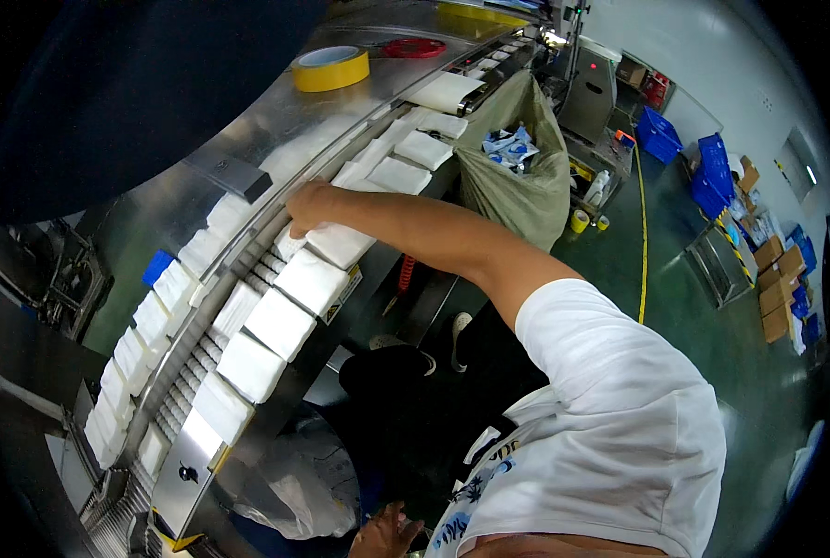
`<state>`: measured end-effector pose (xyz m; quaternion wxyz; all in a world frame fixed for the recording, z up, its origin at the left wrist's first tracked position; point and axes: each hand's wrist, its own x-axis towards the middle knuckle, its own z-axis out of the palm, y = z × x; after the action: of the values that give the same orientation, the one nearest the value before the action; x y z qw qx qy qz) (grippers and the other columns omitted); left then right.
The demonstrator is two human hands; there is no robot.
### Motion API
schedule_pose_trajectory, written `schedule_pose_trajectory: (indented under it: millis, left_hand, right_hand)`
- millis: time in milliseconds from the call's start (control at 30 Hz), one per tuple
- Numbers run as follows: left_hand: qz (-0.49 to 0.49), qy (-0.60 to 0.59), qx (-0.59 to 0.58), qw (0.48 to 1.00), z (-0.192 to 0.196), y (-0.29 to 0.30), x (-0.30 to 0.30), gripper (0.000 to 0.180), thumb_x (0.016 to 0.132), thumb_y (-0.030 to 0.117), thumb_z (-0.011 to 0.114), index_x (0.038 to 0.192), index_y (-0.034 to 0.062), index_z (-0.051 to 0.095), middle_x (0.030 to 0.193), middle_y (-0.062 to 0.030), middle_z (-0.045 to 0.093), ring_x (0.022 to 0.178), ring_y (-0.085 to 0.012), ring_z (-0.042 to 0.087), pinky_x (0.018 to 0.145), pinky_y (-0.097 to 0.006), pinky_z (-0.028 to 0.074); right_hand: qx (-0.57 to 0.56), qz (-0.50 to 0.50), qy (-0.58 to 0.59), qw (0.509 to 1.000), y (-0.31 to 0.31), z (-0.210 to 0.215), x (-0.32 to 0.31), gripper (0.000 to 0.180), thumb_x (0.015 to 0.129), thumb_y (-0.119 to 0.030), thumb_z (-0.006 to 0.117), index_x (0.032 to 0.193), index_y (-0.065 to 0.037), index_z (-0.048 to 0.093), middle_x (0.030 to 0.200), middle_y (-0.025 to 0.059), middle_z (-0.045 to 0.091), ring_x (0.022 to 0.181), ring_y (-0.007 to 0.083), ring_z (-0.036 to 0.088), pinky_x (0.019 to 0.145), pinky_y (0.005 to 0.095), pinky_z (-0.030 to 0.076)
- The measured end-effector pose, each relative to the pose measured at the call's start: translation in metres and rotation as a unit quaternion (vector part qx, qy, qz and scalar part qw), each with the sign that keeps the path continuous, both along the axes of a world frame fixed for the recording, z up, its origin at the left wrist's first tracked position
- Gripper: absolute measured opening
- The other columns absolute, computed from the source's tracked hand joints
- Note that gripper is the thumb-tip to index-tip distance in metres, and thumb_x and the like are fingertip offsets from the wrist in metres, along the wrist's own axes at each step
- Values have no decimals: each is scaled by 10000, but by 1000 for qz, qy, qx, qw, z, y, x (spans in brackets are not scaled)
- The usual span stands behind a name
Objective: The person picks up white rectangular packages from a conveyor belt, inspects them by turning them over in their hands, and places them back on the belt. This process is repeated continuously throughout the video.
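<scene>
Through the head view I judge the step in hand to be arranging or picking the flat, square, soft-looking white packs on the grey ribbed roller conveyor. They lie in an outer row along its near edge, with a few more on the rollers. My bare right hand is down among them, its forearm crossing the outer row and covering some. Its fingers bend downward, but I cannot tell whether they are clamped on a pack or merely touching one. My left hand sits low at the bottom edge, away from the packs; I cannot tell how its fingers stand.

I think the next move calls for a light grip and a low, level path, since neighbouring packs lie close together and could be nudged askew.

The long silver metal rail borders the right hand's space, with a second line of white packs beyond it and a grey metal bracket nearby. Farther up, a thick yellow tape roll rests on the steel tabletop. An olive woven sack gapes beside the conveyor, and a crumpled translucent plastic bag hangs near the lower end.
</scene>
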<state>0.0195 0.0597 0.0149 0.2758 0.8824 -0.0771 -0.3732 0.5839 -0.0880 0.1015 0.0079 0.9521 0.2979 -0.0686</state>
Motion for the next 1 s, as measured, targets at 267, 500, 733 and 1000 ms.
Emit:
schedule_pose_trajectory:
  millis: [267, 500, 733, 1000]
  left_hand:
    - [8, -14, -12, 1000, 13, -1, 10, 604, 972, 462, 726, 1350, 1, 624, 1152, -253, 748, 971, -395, 770, 796, -439, 638]
    - [0, -63, -30, 998, 11, 3, -2, 610, 979, 428, 723, 1366, -23, 590, 1135, -285, 741, 970, -406, 764, 815, -459, 629]
    - [15, 19, -18, 1000, 34, -8, 24, 602, 1003, 415, 703, 1403, -13, 562, 1317, -245, 692, 1151, -402, 711, 963, -457, 593]
    - [341, -148, -351, 859, 23, -1, 25, 693, 1031, 335, 711, 1541, 15, 367, 1456, -222, 573, 1344, -328, 596, 1109, -462, 491]
  right_hand:
    - [-26, 3, 95, 995, -8, -17, 38, 969, 663, -796, 806, 1207, 6, 771, 1181, 210, 760, 1076, 367, 719, 890, 481, 562]
    - [90, -98, 168, 977, -31, 5, 39, 776, 639, -633, 923, 1090, -12, 805, 1080, 173, 783, 907, 314, 729, 805, 420, 561]
    - [49, -6, -198, 979, -103, 70, 85, 666, 792, -518, 854, 1241, -45, 718, 1204, 192, 726, 1090, 296, 691, 938, 448, 576]
    - [306, 138, 172, 926, -38, 92, -205, 576, 802, -320, 902, 1226, -15, 658, 1037, 102, 727, 938, 188, 681, 883, 357, 540]
